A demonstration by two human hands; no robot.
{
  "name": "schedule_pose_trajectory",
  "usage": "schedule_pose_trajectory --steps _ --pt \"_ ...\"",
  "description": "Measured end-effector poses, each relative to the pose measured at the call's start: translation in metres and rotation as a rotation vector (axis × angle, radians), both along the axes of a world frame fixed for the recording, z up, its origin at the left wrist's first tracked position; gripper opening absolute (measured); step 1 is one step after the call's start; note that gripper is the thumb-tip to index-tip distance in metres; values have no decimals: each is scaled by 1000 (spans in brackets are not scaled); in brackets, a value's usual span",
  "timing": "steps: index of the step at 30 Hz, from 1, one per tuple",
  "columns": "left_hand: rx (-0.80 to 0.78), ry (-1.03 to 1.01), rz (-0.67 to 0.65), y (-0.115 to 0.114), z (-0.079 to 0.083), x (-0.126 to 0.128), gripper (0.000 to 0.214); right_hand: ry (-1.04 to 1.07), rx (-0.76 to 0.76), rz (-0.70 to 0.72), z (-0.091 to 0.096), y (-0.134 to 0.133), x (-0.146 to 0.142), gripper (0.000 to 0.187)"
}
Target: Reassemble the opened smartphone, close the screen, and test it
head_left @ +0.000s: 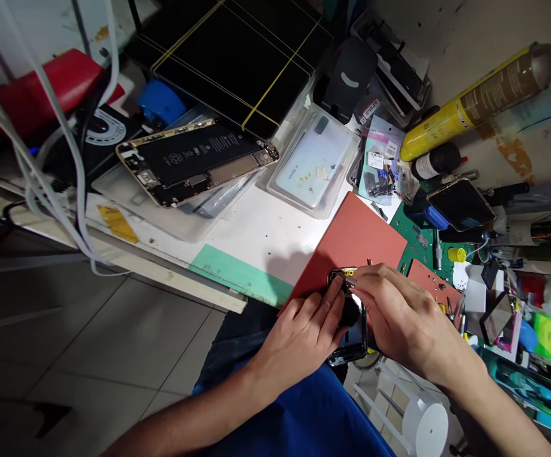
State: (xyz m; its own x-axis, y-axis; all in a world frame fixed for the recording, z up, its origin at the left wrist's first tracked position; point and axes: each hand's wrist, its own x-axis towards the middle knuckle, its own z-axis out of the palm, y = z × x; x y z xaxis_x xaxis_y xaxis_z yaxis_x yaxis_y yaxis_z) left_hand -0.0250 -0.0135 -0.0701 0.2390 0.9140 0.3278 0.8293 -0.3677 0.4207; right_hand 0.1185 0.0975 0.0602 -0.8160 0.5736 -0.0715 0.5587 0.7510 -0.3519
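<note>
A dark, opened phone (351, 330) lies at the near edge of a red-brown work mat (351, 241). My left hand (304, 333) grips its left side, fingers reaching over the top end. My right hand (399, 311) covers its right side and pinches a small metal tool (349, 279) whose tip rests on the phone's upper corner. Most of the phone is hidden under both hands.
An opened gold phone (194, 162) with its battery showing lies on plastic cases at the back left. A large black panel (237, 57), a clear phone case (313, 165), a yellow spray can (475, 101), white cables (51, 139) and cluttered tools at the right (494, 285) surround the mat.
</note>
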Motion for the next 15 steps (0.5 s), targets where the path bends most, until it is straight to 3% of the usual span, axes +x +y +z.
schedule_pose_trajectory --steps 8,15 --pt "23 -33 14 0 1 -1 52 47 151 -18 -7 4 -4 8" --pt "17 -62 29 1 2 0 52 68 113 -8 -7 5 -3 15"
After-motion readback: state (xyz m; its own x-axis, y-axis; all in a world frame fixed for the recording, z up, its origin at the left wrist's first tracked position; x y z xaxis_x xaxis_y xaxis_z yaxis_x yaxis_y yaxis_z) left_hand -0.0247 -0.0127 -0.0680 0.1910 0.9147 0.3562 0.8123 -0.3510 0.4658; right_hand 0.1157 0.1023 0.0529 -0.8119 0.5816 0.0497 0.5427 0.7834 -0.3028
